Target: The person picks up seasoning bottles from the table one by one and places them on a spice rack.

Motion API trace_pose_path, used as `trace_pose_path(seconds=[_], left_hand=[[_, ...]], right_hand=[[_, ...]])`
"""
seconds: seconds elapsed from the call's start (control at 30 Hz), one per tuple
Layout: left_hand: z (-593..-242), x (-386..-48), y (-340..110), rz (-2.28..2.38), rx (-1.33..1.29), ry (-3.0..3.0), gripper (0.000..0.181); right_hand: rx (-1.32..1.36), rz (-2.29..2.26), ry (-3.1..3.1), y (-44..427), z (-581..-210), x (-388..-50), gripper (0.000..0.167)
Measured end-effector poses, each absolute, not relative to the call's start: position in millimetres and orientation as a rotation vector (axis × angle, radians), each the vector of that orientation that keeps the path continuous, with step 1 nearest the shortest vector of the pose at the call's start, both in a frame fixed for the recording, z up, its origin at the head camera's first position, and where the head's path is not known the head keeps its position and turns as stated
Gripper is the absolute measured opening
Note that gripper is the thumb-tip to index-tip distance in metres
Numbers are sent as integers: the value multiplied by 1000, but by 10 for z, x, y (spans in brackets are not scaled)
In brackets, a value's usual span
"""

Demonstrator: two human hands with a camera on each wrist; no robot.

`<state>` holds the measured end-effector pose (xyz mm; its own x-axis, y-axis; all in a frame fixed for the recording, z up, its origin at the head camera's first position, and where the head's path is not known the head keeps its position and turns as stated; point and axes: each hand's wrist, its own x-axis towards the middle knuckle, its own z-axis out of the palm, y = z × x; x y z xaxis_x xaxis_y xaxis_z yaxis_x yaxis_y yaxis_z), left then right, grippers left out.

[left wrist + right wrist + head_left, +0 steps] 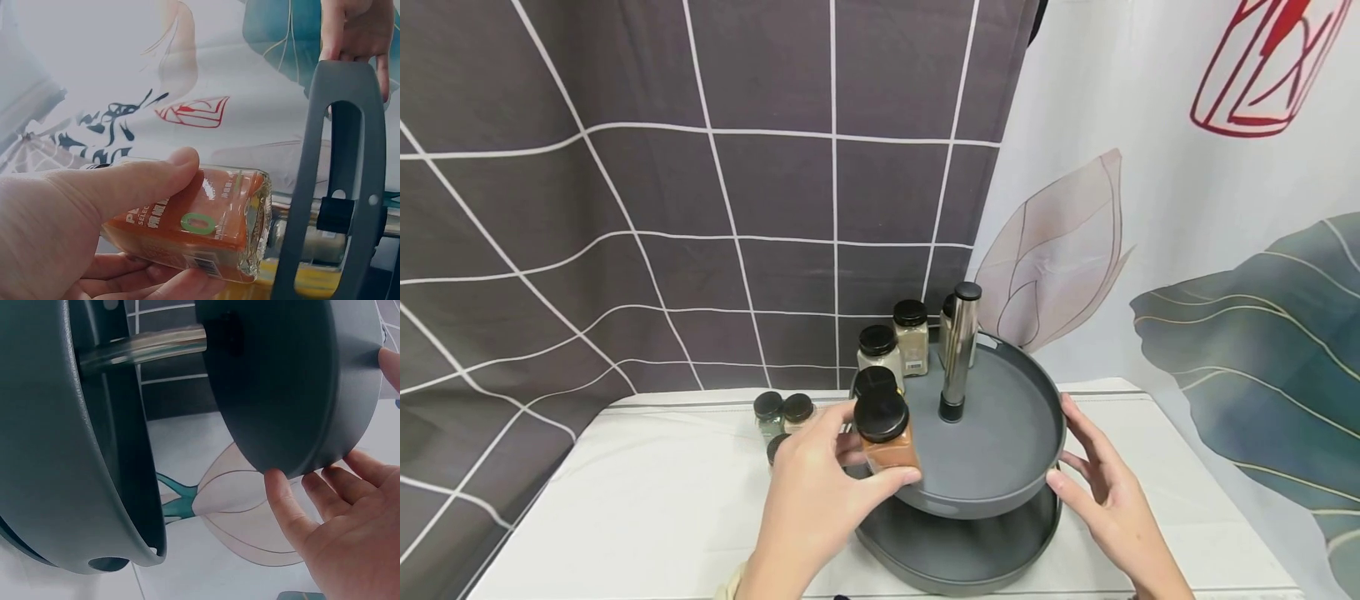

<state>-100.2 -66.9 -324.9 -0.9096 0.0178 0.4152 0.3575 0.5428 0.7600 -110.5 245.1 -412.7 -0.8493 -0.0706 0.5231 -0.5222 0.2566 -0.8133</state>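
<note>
My left hand (820, 487) holds a square glass spice jar (892, 450) of orange-red powder with a black lid, over the left side of the upper tray. The left wrist view shows the thumb along the labelled side of the jar (206, 212) and the other fingers beneath. My right hand (1108, 487) touches the right edge of a grey two-tier round rack (1000, 492). In the right wrist view, its extended fingers (287, 506) rest against the upper tray's outer wall (331, 412). Black-lidded jars (912, 337) stand at the upper tray's back left.
A shiny metal post (958, 354) rises from the middle of the upper tray. Below it is the lower tray (955, 554). Several smaller black-lidded jars (769, 412) stand on the white table (662, 492) left of the rack. A grey grid-patterned cloth (760, 192) hangs behind.
</note>
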Motion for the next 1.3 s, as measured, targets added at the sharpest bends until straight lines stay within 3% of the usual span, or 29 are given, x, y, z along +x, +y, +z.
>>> trace_pose_path(seconds=[0.17,0.43,1.3], left_hand=[[-3269,-1017,-576,-1322,-317,-2419,63],[-3345,-1034,-406,-1199,-361,-2316,74],[-3525,-1089,-163,-1031,-326,-2387,71]], right_hand=[[543,1614,-2152,2453,-4131,-1107,78],[569,1632,-2130,2464,-4145,-1124,78],[552,1613,-2154,2469,-4155,-1126,80]])
